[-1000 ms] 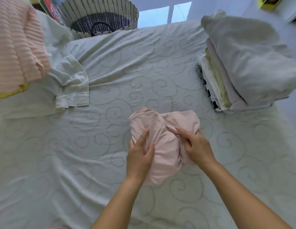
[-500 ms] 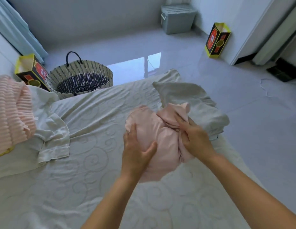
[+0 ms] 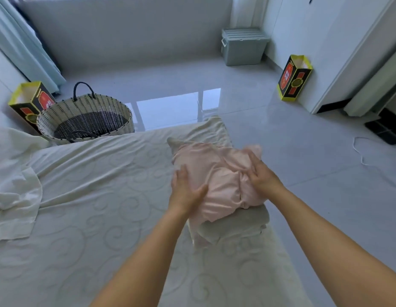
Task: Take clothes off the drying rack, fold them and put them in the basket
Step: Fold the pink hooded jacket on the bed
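Hands both palm-down, forearms reaching forward, nearly parallel. Left hand (image 3: 186, 191): fingers straight, thumb splayed toward the right hand, pressing the cloth's left edge. Right hand (image 3: 262, 176): fingers spread flat over bunched folds; I cannot see its thumb. Pink garment (image 3: 217, 173), one, lies directly under both palms, over one folded stack (image 3: 234, 224) on the bed (image 3: 93, 218). Counted: one basket (image 3: 86, 118) well ahead-left of the left hand; yellow box (image 3: 31, 103) beside it; second yellow box (image 3: 294, 77) far ahead-right; one white garment (image 3: 15, 185) far left.
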### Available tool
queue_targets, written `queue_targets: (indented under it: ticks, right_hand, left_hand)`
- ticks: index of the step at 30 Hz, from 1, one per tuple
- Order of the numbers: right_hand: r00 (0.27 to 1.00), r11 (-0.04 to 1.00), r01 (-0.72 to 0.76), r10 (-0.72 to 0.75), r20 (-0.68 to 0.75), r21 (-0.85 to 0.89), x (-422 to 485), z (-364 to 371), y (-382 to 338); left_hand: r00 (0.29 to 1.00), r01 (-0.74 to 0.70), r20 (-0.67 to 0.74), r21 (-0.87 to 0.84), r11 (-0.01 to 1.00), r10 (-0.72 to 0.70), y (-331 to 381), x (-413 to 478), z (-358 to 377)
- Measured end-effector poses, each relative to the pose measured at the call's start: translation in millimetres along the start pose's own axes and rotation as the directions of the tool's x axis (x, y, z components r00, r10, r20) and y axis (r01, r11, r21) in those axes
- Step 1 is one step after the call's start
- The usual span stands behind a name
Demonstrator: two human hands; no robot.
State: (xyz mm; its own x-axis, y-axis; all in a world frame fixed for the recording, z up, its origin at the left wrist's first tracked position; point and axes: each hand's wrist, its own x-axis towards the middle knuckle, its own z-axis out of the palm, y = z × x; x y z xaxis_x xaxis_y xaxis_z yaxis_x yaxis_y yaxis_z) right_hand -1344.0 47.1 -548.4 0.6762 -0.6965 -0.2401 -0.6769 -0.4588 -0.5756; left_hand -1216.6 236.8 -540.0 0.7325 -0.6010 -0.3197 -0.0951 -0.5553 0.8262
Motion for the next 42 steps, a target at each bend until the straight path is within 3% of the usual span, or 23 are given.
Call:
queue_targets:
  ticks: [2,5,8,11,14,17,21,26,32,38,42]
  right_hand:
    - [0.987,0.980,-0.142,0.151,0.060,-0.142,2.3,9.0,17.8]
    - [0.957,0.905,-0.281,0.290,-0.018,-0.321,-4.3,11.9,16.3]
    - [0.989,0.910,-0.148,0.144,-0.040,-0.388,-13.3,16.7,-10.4]
    - [0.990,0.935,0.010,0.040,0.134,-0.354,-15.2,33.6,-26.0]
    - [0.969,0.955,-0.044,0.112,0.220,-0.292,-5.4,51.0,-17.6]
    - [0.960,0.951,-0.054,0.133,0.245,-0.303,2.7,62.0,-9.3]
    - [0.964,0.942,-0.059,0.139,0.225,-0.331,8.2,66.3,-8.3]
    - [0.969,0.930,-0.054,0.136,0.206,-0.363,3.2,67.4,-2.5]
    - [0.967,0.904,-0.069,0.164,0.192,-0.423,-6.0,51.0,-17.9]
    - [0.997,0.970,0.014,0.006,0.082,-0.244,-99.6,46.2,-36.3]
    - [0.992,0.996,0.054,-0.045,0.118,-0.071,-198.7,48.5,-27.2]
  left_hand:
    - [0.990,0.143,-0.001,0.017,0.990,-0.143,-7.9,-0.6,6.5]
    - [0.989,0.047,-0.144,0.137,0.989,-0.027,-1.2,-4.0,12.9]
    - [0.981,-0.086,-0.134,0.338,0.937,0.139,10.0,-1.3,23.3]
    - [0.997,-0.062,-0.015,0.484,0.873,0.079,2.9,5.3,33.5]
    - [0.999,-0.004,0.035,0.471,0.882,-0.014,-12.6,10.5,37.7]
    - [0.999,-0.018,0.049,0.497,0.868,-0.007,-23.0,15.3,41.5]
    - [0.999,-0.018,0.046,0.474,0.880,-0.004,-27.7,20.5,44.9]
    - [0.990,-0.040,0.139,0.443,0.896,-0.025,-24.8,11.5,36.1]
    - [0.978,-0.108,0.206,0.316,0.943,0.043,-29.3,-55.2,28.1]
    - [0.983,-0.103,0.171,0.192,0.976,0.070,-47.4,-148.1,0.2]
    - [0.991,-0.032,0.131,0.259,0.965,-0.002,-67.3,-229.1,-42.5]
